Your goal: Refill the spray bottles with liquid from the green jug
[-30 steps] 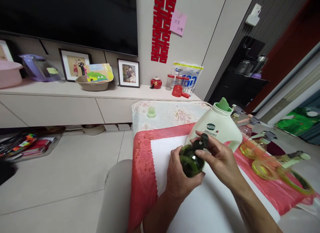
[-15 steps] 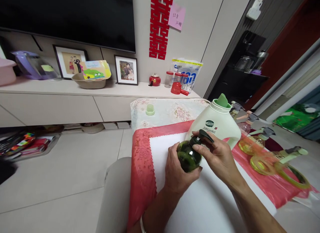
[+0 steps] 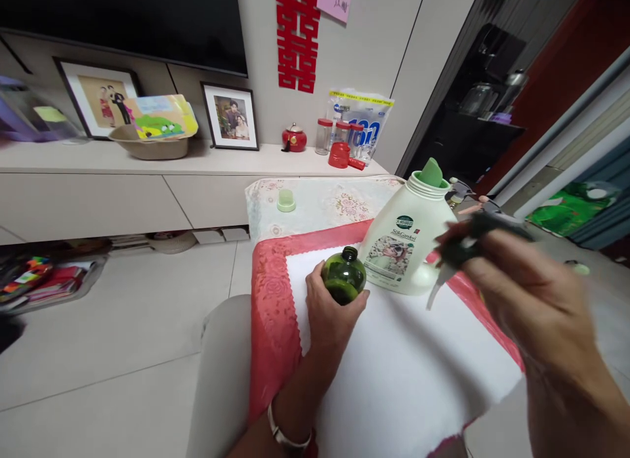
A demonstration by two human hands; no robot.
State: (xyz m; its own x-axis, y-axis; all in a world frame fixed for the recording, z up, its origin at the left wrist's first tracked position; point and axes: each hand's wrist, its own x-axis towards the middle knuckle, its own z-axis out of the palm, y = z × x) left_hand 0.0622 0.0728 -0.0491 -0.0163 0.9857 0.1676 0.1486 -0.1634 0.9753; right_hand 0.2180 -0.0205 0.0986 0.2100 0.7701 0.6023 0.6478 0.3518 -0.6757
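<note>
Wrapped around a round, dark green translucent bottle is my left hand. The bottle's narrow threaded neck is bare and points up. Off to the right, my right hand, blurred by motion, grips a black pump head with a pale dip tube hanging from it. Between the hands, just behind, stands a large pale green detergent jug. Its mouth is uncapped, with a green spout sticking up. A small light green cap rests on the flowered tablecloth farther back.
A white sheet lies over a red plastic cover. Several pump bottles stand at the right, mostly behind my right hand. The cabinet top beyond holds picture frames, a basket, jars and a white pouch.
The black pump has come off the green bottle. My right hand has carried it up and to the right, while my left hand still holds the bottle. The view has shifted slightly.
</note>
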